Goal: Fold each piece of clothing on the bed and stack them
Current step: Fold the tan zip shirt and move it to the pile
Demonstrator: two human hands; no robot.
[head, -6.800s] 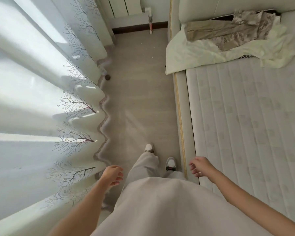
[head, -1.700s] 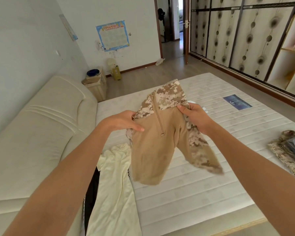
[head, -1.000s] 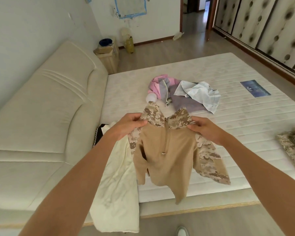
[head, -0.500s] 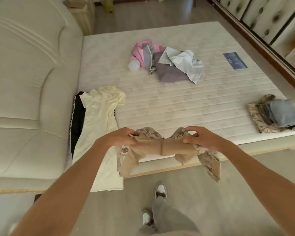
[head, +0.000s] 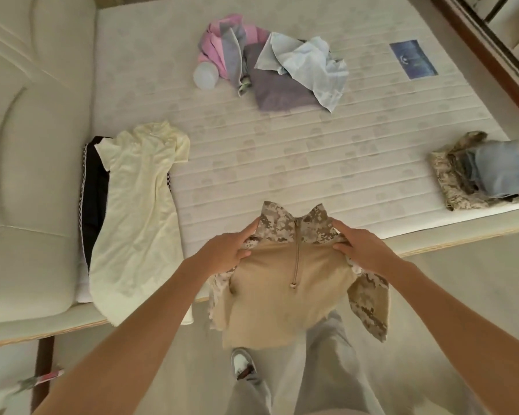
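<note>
A bare quilted mattress (head: 282, 151) fills the upper part of the view, with a cream padded headboard (head: 33, 145) along its left side and pale floor below its near edge. Held up in front of that near edge is a tan shirt (head: 285, 283) with camouflage collar and sleeves, its front zipper facing the camera and its body hanging down over the floor and the person's legs. The left hand (head: 226, 250) grips the shirt's left shoulder, fingers curled behind the collar and thumb pressed on the tan front; the right hand (head: 363, 250) holds the opposite shoulder the same way, thumb on front, fingers wrapped over the top edge. The collar stands up between the two hands. On the mattress to the left lies a pale yellow dress (head: 135, 217) spread over a black garment (head: 93, 202). Farther back sits a loose heap of pink, grey and light blue clothes (head: 270, 61). Near the right edge rests a folded stack (head: 486, 172), a blue piece on camouflage fabric.
</note>
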